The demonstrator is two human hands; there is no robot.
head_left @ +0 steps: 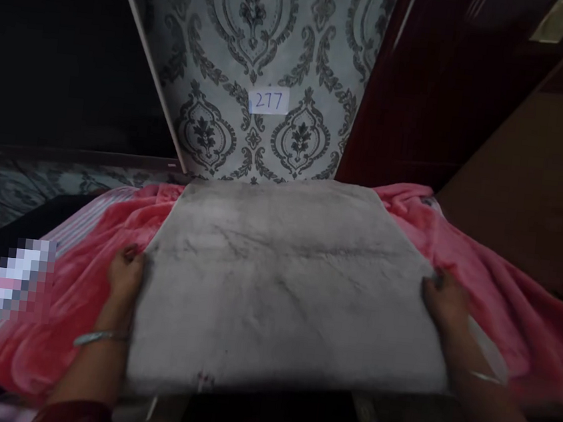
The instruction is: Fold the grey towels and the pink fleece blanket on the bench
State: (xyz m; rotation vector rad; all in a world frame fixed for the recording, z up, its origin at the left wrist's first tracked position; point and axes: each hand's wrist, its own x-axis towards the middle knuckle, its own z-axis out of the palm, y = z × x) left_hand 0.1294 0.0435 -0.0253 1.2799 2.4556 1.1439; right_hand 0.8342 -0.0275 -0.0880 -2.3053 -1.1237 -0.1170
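A grey, soft-looking cloth (283, 292) lies spread between my two hands, with shallow creases across its middle. On its left edge, my left hand (125, 274) is closed with the fingers curled at the border. My right hand (446, 299) is closed at the right edge, slightly blurred. Under the cloth and out to both sides spreads a pink plush blanket (499, 294). The cloth's near edge hangs toward me and is a little smeared by motion.
Patterned wallpaper (250, 26) with a paper label (269, 100) reading 277 rises behind. A dark screen (67, 47) stands left, a dark red panel (425, 85) and brown board (543, 158) right. Striped fabric (84, 217) lies at left, partly pixelated.
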